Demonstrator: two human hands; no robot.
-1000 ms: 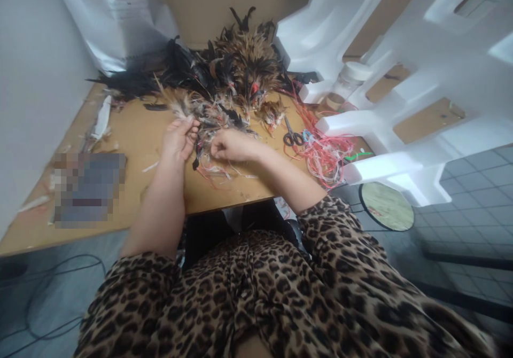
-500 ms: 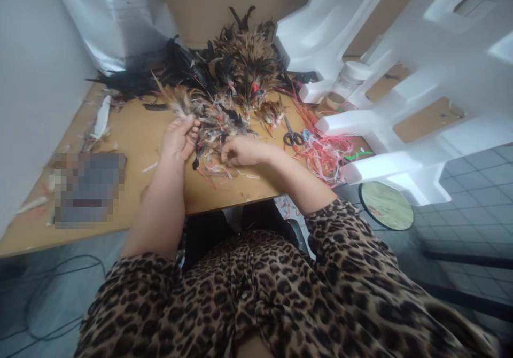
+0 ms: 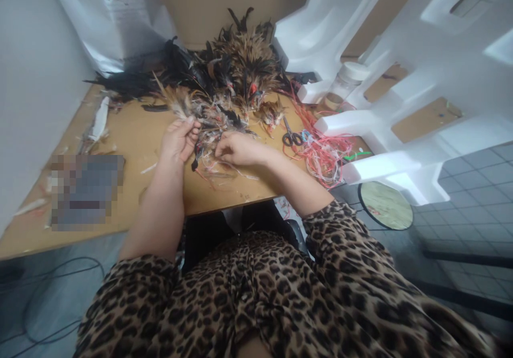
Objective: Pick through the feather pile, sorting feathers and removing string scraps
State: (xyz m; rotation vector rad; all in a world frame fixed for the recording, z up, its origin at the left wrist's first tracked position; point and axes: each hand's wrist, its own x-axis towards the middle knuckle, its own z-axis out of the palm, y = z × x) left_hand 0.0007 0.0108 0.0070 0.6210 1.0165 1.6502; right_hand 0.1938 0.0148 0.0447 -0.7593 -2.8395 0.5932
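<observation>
"What has just changed, going from the left?"

"The left hand (image 3: pixel 179 140) has barely moved; its fingers pinch a tan feather bunch (image 3: pixel 179 103) near the base, over the counter (image 3: pixel 130 128)."

"And the right hand (image 3: pixel 241 148)?"

"It has drifted slightly back leftward, beside the loose feathers (image 3: pixel 216 115) on the counter. Its fingers are curled; whether they grasp anything, one cannot tell."

"Meaning what for the work?"

"The bunch looks unaltered, so the activity seems to be the right hand's. Farther right, the scissors (image 3: pixel 293 139) lie untouched beside the pink strips (image 3: pixel 326 157)."
</observation>
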